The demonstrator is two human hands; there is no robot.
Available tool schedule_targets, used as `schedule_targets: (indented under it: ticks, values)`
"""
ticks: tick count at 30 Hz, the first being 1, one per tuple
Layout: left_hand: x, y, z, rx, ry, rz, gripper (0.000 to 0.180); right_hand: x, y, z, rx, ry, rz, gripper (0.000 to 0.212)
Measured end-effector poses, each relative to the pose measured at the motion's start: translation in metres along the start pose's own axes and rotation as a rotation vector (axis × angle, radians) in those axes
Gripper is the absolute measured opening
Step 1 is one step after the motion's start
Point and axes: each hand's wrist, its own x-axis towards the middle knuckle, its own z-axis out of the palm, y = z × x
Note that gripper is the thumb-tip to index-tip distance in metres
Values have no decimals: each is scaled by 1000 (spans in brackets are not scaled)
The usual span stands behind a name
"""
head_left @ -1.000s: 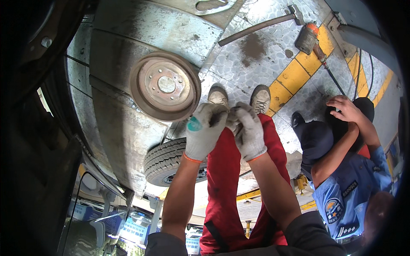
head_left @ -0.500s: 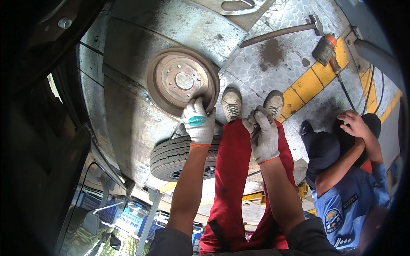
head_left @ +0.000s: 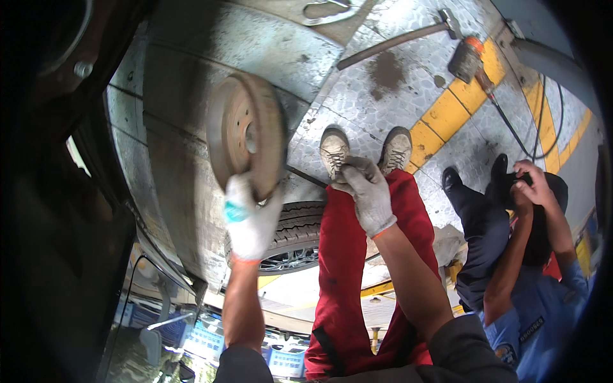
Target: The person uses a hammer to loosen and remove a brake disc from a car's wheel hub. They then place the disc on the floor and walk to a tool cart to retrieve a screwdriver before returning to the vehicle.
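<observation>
A rusty brake drum (head_left: 231, 131), blurred by motion, stands tilted on its edge to the left, its face with the round centre hole turned leftward. My left hand (head_left: 251, 217), in a white knit glove with a green patch, grips its near rim; the fingers are partly smeared. In front of my shoes, my right hand (head_left: 366, 195), in a greyed knit glove, has its fingers curled together. Whatever those fingers may hold is hidden. A tyre on a wheel (head_left: 300, 223) lies just behind my left hand, partly covered by it and my red trouser leg.
A long-handled hammer (head_left: 396, 46) and an air impact wrench (head_left: 468, 60) with a hose (head_left: 511, 131) lie on the tiled floor beyond my shoes. On the right, a person in a blue shirt (head_left: 543, 325) crouches, hands together. Dark vehicle bodywork (head_left: 70, 255) borders the left.
My left hand has swung left with the brake drum, which has tipped from facing up to nearly on edge. My right hand has shifted slightly left, fingers still curled.
</observation>
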Motion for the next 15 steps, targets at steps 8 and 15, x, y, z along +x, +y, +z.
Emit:
schedule_targets:
  ticks: [8,15]
  values:
    - [19,-10,-68,-1083,-22,-397,66,1,3,15,-181,-151,-24,29]
    - [23,-45,-51,-1337,277,-685,62,-2,-5,20,47,-286,38,32]
